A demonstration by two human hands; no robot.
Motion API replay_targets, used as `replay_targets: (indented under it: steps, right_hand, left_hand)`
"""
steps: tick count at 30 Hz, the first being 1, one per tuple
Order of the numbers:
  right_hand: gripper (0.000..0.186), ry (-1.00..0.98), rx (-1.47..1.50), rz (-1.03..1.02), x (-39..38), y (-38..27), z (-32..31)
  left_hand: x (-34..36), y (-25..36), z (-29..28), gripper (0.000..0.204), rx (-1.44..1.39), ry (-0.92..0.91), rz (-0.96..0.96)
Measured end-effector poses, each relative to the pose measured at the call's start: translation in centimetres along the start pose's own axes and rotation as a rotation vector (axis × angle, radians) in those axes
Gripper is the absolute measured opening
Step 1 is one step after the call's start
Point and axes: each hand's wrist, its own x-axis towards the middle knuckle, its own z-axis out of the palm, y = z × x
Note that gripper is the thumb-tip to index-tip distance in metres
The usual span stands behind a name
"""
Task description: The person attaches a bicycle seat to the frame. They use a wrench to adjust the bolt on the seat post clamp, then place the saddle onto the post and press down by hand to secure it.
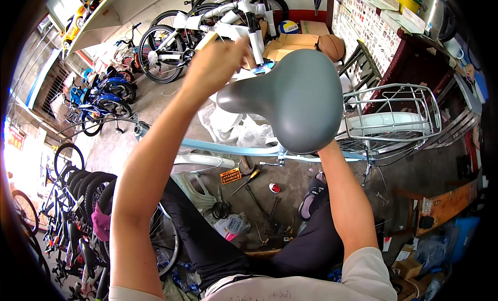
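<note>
A large grey bicycle saddle [306, 99] fills the middle of the view, its nose pointing left. My right forearm [345, 197] runs up beneath its near edge, and the saddle hides that hand. My left hand [220, 65] is raised just above and left of the saddle nose; its curled fingers are smeared, so I cannot tell whether they hold something. Below lies the light blue frame [223, 146] of a bicycle with a chrome rear rack [389, 112] and a white rear mudguard [386, 123]. What supports the saddle is hidden.
Between my legs lie a screwdriver [246, 180], a hammer [246, 166], an orange card [230, 175] and a red-and-white round part [274, 188]. Bicycles stand left and far. A basketball [331, 47] and cardboard [290, 46] are behind the saddle. A wooden bench [448, 205] stands right.
</note>
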Motion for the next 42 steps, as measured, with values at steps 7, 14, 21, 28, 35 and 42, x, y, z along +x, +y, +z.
replay_targets:
  steps: [7,14,21,28,35,42]
  right_hand:
    - [0.05,0.003,0.005,0.005,0.4,-0.5,0.2]
    - [0.048,0.031,-0.032,0.003,0.2,-0.7,-0.2]
    - [0.047,0.048,-0.04,0.005,0.1,0.4,-0.5]
    - [0.045,0.043,-0.06,0.019,0.1,-0.1,-0.1]
    - [0.044,0.061,-0.066,0.004,0.4,-0.6,-0.6]
    - [0.043,0.071,-0.079,-0.008,0.3,-0.4,-0.5]
  left_hand:
    - [0.9,-4.7,4.0,0.051,0.736,0.097,0.158]
    - [-0.9,-3.6,3.5,0.051,-0.206,-0.032,-0.186]
    - [0.0,-0.6,0.3,0.05,-0.043,0.12,0.09]
    - [-2.5,-2.2,3.6,0.051,0.088,0.063,-0.012]
    - [-1.8,-2.1,3.8,0.052,0.046,0.068,-0.022]
    - [-1.2,-0.9,-0.9,0.049,0.294,0.112,0.264]
